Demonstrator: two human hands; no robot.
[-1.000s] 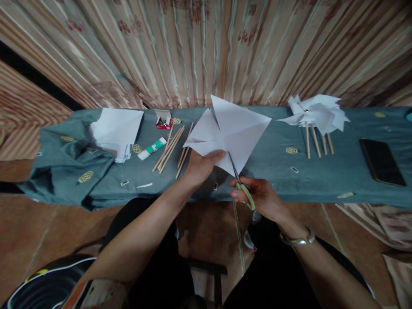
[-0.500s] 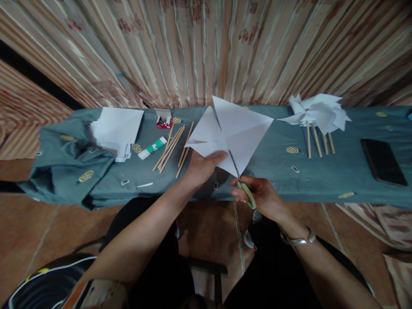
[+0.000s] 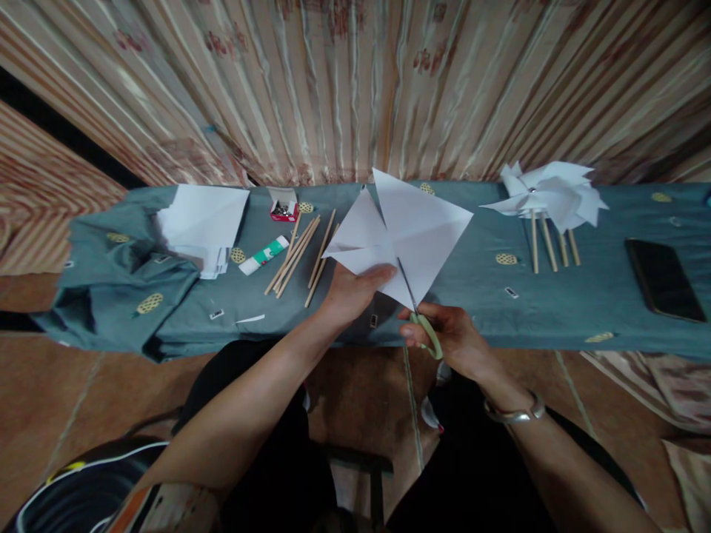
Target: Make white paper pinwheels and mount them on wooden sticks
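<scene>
At the left of a cloth-covered desk (image 3: 555, 314), white paper (image 3: 211, 215) is stacked unevenly, followed by a glue stick (image 3: 264, 255), an open red box (image 3: 284, 214) of small metal pieces, and loose wooden sticks (image 3: 296, 260). Near the middle, a white sheet (image 3: 427, 237), slit at its far side, is held raised over the desk by the left grip (image 3: 354, 292), clamped with the thumb on top. Scissors (image 3: 426, 337) with pale green handles are held firmly in the right grip (image 3: 451, 333), their blades set in from the near corner toward the centre. Compared with a second ago, little has changed: the sheet has been turned and lowered slightly, the blades staying along the same line, so the cut is judged to be still in hand. Farther right, white paper pinwheels (image 3: 561, 194) on sticks are laid overlapping, and a dark-screened phone (image 3: 663, 280) is seen near the end. No brand can be read (the glue's green-and-white label and the box's printing are too small).
</scene>
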